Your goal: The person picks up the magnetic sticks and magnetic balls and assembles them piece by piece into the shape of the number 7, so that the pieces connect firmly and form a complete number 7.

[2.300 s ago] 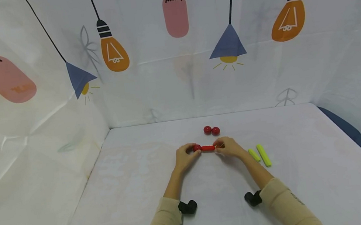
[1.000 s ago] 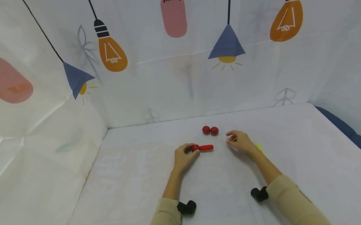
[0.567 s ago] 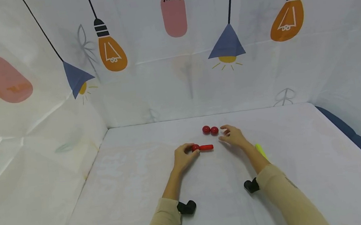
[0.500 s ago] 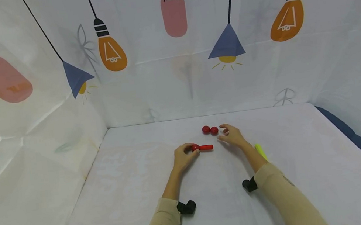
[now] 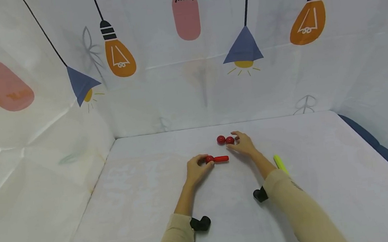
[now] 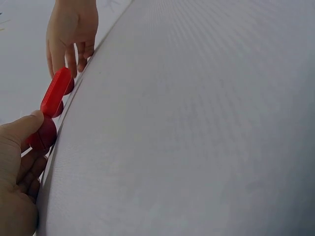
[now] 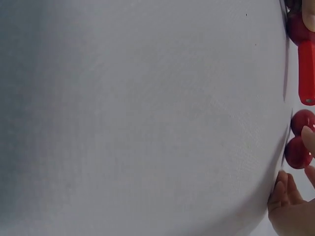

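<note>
My left hand [image 5: 197, 170] pinches a red ball [image 5: 209, 159] between thumb and fingers on the white table. A short red rod [image 5: 221, 159] sticks out from that ball to the right; its free end shows a small metallic spot in the right wrist view. Farther back, two more red balls, a left one [image 5: 221, 140] and a right one [image 5: 230, 140], sit side by side, touching. My right hand [image 5: 244, 144] reaches to the right ball, thumb and fingers spread around it. Whether they touch the ball I cannot tell. In the left wrist view, the rod [image 6: 56, 92] partly hides these balls.
A yellow-green rod [image 5: 280, 164] lies right of my right forearm, partly covered by it. Black wrist devices, a left one [image 5: 200, 223] and a right one [image 5: 260, 195], sit by the sleeves. A printed white sheet [image 5: 177, 99] hangs behind the table [image 5: 144, 190].
My right hand let go of the red rod, drew back right, then moved forward and left to the right ball of the pair. My left hand keeps its hold.
</note>
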`<state>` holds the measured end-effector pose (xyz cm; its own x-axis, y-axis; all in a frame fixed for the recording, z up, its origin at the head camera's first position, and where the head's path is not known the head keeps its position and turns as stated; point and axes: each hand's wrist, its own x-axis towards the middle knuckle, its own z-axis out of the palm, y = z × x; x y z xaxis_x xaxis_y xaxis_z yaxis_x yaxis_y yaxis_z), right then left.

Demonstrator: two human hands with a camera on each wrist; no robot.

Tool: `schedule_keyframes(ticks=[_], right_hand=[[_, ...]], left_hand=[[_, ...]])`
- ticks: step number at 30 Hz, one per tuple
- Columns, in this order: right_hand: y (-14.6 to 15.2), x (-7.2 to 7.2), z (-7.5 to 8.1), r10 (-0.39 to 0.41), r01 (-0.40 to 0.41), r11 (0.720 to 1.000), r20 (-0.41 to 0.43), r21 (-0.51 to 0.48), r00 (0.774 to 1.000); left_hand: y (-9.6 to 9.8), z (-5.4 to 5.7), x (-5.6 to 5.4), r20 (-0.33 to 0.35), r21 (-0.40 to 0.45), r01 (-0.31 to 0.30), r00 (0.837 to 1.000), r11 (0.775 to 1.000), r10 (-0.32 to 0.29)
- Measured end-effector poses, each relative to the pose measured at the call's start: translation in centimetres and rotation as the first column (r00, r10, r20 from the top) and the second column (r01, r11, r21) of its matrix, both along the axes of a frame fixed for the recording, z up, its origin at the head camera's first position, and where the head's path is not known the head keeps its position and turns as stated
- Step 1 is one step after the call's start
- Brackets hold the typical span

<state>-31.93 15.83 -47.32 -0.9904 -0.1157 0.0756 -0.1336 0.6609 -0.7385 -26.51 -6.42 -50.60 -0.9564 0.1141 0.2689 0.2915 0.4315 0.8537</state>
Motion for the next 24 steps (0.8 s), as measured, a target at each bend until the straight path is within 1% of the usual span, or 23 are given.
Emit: schedule_keyframes(ticks=[1, 6, 12, 14, 18, 24], right_hand=[[-0.11, -0.05, -0.08, -0.005, 0.005, 1.000, -0.008, -0.001, 1.000], [-0.62, -0.08, -0.20, -0.031, 0.031, 1.000, 0.011, 0.000, 0.999], [-0.74, -0.13, -0.34, -0.042, 0.042, 0.999, 0.013, 0.002, 0.999], [-0.63, -0.11, -0.42, -0.050, 0.050, 0.999, 0.027, -0.004, 0.998], [-0.29, 0.05, -0.39, -0.053, 0.054, 0.998, 0.065, -0.015, 0.996], [0.11, 0.24, -0.08, -0.032, 0.034, 0.999, 0.104, -0.018, 0.994]], left_hand=[[-0.01, -0.01, 0.00, 0.004, 0.001, -0.001, 1.000, 1.000, 0.001], [-0.02, -0.06, 0.02, 0.014, -0.005, -0.002, 1.000, 1.000, 0.002], [-0.08, -0.04, 0.01, 0.000, 0.000, -0.005, 1.000, 1.000, 0.005], [-0.08, -0.08, -0.02, -0.004, 0.003, 0.000, 1.000, 1.000, 0.000], [-0.08, -0.05, -0.02, 0.012, -0.004, 0.000, 1.000, 1.000, 0.000], [-0.13, 0.19, 0.12, 0.018, -0.005, 0.001, 1.000, 1.000, -0.001]])
